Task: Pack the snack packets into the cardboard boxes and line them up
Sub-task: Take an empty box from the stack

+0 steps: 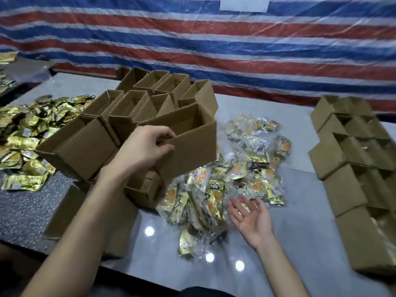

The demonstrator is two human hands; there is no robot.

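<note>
Cardboard box (188,144), rim pinched by left hand (143,148), may slip onto packets (214,189) at five o'clock; right hand (250,217) spread, empty.

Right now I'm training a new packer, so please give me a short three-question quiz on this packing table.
1. True or false: the left hand grips the rim of an open cardboard box.
2. The right hand is: A) pinching a packet, B) open with the palm up, C) inside a box.
3. Fill in: on the table, the lined-up boxes stand on the person's ____ side.

Key: 1 true; 2 B; 3 right.
</note>
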